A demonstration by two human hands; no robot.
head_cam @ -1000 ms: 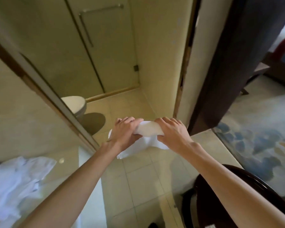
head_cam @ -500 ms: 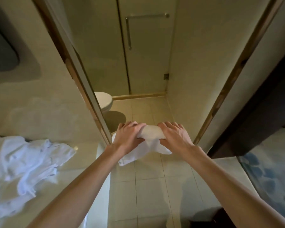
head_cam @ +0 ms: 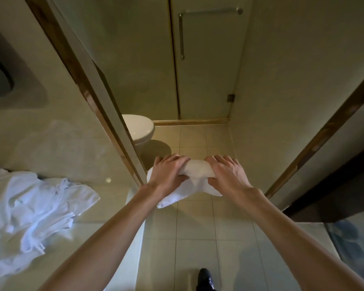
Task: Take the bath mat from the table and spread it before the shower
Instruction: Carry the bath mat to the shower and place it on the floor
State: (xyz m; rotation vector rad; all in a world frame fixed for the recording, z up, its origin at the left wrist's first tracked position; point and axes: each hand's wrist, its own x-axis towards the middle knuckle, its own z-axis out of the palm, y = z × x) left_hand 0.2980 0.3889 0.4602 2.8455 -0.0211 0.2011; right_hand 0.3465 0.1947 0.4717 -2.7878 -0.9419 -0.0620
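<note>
The white bath mat [head_cam: 198,170] is a folded roll held out in front of me above the tiled bathroom floor [head_cam: 194,229]. My left hand [head_cam: 169,173] grips its left end and my right hand [head_cam: 226,172] grips its right end. A loose flap of the mat hangs down below my hands. Straight ahead stands the glass shower door [head_cam: 206,66] with a metal handle [head_cam: 182,36], closed above a raised sill [head_cam: 189,122].
A white toilet [head_cam: 139,128] stands at the left, partly behind the door frame [head_cam: 97,97]. A counter [head_cam: 76,160] at left bears a crumpled white towel [head_cam: 29,215]. A dark door [head_cam: 334,181] and patterned carpet [head_cam: 353,240] lie at right. A black shoe [head_cam: 204,278] shows at the bottom.
My view has swung left and forward into the bathroom doorway, so the shower door now lies straight ahead. The dark chair at lower right has left view. Both hands keep hold of the mat.
</note>
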